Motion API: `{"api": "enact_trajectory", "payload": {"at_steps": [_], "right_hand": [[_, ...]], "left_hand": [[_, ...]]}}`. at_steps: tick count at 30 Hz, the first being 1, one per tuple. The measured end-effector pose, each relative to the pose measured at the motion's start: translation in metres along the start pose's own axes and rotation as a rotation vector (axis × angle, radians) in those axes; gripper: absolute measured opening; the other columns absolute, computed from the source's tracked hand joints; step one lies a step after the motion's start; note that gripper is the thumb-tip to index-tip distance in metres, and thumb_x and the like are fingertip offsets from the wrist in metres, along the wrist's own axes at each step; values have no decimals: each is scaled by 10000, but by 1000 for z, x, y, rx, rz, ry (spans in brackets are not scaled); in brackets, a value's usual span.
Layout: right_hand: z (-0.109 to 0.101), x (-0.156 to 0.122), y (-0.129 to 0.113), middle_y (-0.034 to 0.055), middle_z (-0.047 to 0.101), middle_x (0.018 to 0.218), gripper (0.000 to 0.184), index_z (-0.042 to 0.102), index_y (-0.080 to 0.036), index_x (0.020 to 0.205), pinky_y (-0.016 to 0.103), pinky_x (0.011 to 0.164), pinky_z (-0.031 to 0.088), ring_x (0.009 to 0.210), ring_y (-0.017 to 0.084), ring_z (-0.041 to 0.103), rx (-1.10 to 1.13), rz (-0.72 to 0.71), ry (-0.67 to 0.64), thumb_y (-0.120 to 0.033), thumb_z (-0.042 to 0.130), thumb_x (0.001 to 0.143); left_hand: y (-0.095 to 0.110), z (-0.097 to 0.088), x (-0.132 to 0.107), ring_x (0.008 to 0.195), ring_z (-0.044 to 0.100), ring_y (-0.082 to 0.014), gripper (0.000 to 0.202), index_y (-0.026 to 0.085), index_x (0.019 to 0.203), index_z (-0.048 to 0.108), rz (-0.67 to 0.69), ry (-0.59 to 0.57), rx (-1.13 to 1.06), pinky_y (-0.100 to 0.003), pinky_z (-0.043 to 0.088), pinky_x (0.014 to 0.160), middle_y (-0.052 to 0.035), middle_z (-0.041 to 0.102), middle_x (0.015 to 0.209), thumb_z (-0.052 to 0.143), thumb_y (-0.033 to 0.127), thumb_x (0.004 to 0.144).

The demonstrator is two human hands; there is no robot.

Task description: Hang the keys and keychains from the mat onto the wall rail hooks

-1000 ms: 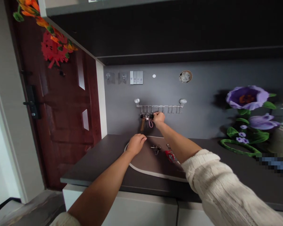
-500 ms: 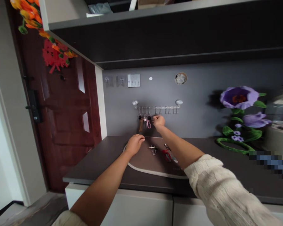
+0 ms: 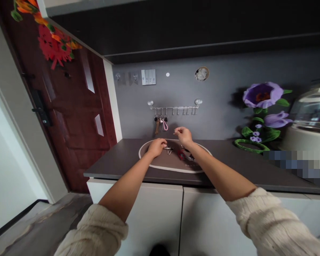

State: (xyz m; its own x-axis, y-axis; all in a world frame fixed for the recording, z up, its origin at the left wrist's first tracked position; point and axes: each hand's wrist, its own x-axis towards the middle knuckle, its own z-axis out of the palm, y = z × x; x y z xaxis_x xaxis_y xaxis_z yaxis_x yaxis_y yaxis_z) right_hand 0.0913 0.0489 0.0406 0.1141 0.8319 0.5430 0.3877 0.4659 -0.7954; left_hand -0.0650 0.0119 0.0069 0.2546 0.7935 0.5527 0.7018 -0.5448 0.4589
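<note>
My left hand [image 3: 156, 146] rests on the left part of an oval brown mat [image 3: 160, 165] with a white rim, fingers curled round the end of a metal key bunch [image 3: 169, 149]. A little above the mat's far side hovers my right hand [image 3: 184, 135], its fingers drawn into a loose pinch with nothing visible in them. Just under the right wrist lies a red key fob [image 3: 181, 154] with more keys beside it. On the grey wall behind, a chrome hook rail [image 3: 174, 107] carries key bunches [image 3: 160, 122] with a brown tag and a pink loop at its left end.
The mat lies on a dark countertop [image 3: 117, 161] over white cabinets. Purple fabric flowers [image 3: 264, 97] and a glass-lidded pot [image 3: 309, 113] stand at the right. A red-brown door [image 3: 69, 106] is at the left, and light switches [image 3: 148, 76] sit above the rail.
My right hand has come down from the hook rail to just above the mat. My left hand has shifted right onto the metal keys. The view has pulled back and tilted down.
</note>
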Motion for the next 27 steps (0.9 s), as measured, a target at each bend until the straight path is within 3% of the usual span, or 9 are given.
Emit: {"api": "enact_trajectory", "payload": {"at_steps": [8,17,27], "right_hand": [[-10,-37,16,27,632,734,108,587,-168,739,252,693,410,691,128,574,-205,-99,-66,-164,484,707],[-11,-40,17,24,634,726,135,601,-172,775,233,675,389,679,121,558,-347,-167,-106,-145,480,723],[-12,-44,12,36,634,742,162,609,-170,807,237,672,380,680,126,547,-412,-148,-125,-143,467,734]], "left_hand": [[6,11,-3,825,539,-167,165,187,851,627,-83,-20,152,-270,380,752,-59,631,892,588,194,690],[3,12,-5,844,527,-162,114,183,808,618,-76,-66,289,-265,367,758,-57,628,884,517,183,754],[-1,12,-3,833,506,-168,184,168,807,628,-47,56,309,-271,362,759,-70,587,841,446,184,790]]}}
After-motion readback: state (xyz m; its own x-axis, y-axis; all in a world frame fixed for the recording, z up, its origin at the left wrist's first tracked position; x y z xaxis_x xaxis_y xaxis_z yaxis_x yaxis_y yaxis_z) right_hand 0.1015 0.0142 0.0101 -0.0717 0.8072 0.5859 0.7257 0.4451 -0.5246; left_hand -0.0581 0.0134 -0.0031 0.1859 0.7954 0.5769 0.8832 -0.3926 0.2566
